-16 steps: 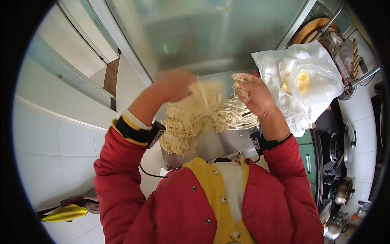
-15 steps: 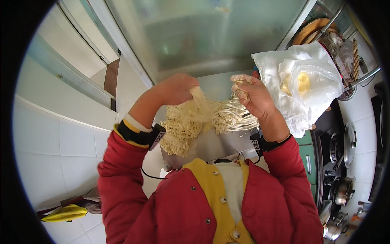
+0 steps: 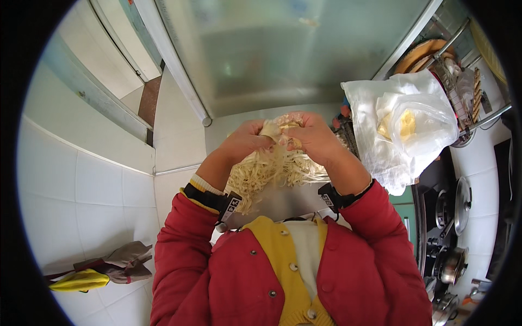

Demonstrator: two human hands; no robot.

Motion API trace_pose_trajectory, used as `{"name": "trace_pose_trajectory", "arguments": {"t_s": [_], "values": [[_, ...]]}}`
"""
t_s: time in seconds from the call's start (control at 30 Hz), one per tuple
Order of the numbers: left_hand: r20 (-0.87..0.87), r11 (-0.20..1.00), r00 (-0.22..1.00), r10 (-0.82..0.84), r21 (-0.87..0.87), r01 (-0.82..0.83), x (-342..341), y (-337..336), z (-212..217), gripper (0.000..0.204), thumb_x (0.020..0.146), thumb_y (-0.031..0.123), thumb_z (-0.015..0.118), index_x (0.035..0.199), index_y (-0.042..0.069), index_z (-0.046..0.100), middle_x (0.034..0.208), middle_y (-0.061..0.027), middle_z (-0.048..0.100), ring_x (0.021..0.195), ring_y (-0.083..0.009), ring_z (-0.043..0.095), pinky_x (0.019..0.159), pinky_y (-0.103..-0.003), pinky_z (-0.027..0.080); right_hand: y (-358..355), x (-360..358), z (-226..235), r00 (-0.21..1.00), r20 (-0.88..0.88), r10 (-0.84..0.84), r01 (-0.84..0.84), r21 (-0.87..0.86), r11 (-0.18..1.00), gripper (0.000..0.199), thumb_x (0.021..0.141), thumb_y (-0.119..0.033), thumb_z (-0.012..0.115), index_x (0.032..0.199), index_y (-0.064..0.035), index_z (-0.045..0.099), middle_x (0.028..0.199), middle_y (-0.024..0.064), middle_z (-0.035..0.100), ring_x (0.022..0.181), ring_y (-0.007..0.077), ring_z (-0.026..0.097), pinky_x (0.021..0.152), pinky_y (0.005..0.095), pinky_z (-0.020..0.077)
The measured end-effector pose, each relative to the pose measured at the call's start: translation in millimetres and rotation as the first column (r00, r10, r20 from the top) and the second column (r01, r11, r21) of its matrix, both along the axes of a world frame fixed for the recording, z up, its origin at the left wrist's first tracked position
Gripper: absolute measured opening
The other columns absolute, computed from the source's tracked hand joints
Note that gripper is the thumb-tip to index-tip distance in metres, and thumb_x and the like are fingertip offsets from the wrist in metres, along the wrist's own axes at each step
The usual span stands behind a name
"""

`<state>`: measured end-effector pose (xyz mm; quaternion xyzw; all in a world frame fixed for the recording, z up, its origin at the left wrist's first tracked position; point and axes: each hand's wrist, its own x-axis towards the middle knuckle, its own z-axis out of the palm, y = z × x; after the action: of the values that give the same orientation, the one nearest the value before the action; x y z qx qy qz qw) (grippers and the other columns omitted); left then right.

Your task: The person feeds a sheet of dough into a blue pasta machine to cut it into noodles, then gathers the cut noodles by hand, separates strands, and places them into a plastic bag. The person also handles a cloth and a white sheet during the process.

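Observation:
My left hand (image 3: 247, 141) and my right hand (image 3: 314, 137) are close together above a metal tabletop (image 3: 296, 200). The fingers of my left hand are closed around a bunch of pale noodles (image 3: 270, 129). My right hand is curled at the other side of that bunch, also gripping noodles. Under both hands lies a loose heap of cut noodles (image 3: 251, 176), its upper part hidden by them. Each wrist wears a black strap with a small patterned box.
Right of the heap, a white cloth (image 3: 375, 163) carries a clear plastic bag (image 3: 429, 117) with something yellow inside. Farther right are a stove with a lidded pan (image 3: 463, 206) and a steel pot (image 3: 457, 266). A frosted glass panel (image 3: 283, 54) stands behind the table.
My hands have come together from apart, the left moving right and the right moving left. The noodles that hung from my left hand are now gathered between both hands.

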<state>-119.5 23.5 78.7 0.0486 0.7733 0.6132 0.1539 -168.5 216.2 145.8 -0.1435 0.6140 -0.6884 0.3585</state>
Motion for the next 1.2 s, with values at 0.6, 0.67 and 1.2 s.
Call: {"name": "trace_pose_trajectory", "arguments": {"t_s": [0.6,0.67,1.2], "values": [[-0.162,0.997,0.987,0.0,-0.075,-0.013,17.6,-0.8,-12.5,0.047,0.079,0.01,0.065,0.124,0.002,0.056,0.117,-0.011,0.062,0.109,-0.0215,0.056,0.093,-0.033,0.044,-29.1,0.6,2.0,0.993,0.033,0.115,-0.107,-0.197,0.975,0.022,0.091,-0.006,0.056,0.111,-0.0004,0.062,0.094,0.0078,0.067,0.08,0.0145,0.064,0.067,0.0258,0.0513],[-0.211,0.99,0.977,-0.032,-0.14,0.002,16.3,-1.0,-21.7,0.047,0.081,0.014,0.067,0.125,0.002,0.057,0.117,-0.0123,0.063,0.111,-0.0228,0.055,0.095,-0.034,0.043,-24.8,-3.9,0.7,0.998,0.019,0.063,-0.06,-0.136,0.989,0.021,0.09,-0.007,0.056,0.109,-0.0005,0.064,0.092,0.0056,0.065,0.074,0.0119,0.061,0.064,0.0243,0.0505],[-0.067,0.988,0.997,0.046,-0.144,-0.055,12.7,-10.3,-7.4,0.045,0.081,0.027,0.07,0.114,-0.001,0.059,0.098,-0.0166,0.065,0.095,-0.0307,0.063,0.084,-0.04,0.048,16.0,-33.2,-4.4,0.975,0.221,-0.014,0.041,-0.118,0.992,0.017,0.095,-0.017,0.058,0.104,-0.0035,0.062,0.084,0.0044,0.063,0.065,0.0096,0.057,0.054,0.0226,0.048]]}}
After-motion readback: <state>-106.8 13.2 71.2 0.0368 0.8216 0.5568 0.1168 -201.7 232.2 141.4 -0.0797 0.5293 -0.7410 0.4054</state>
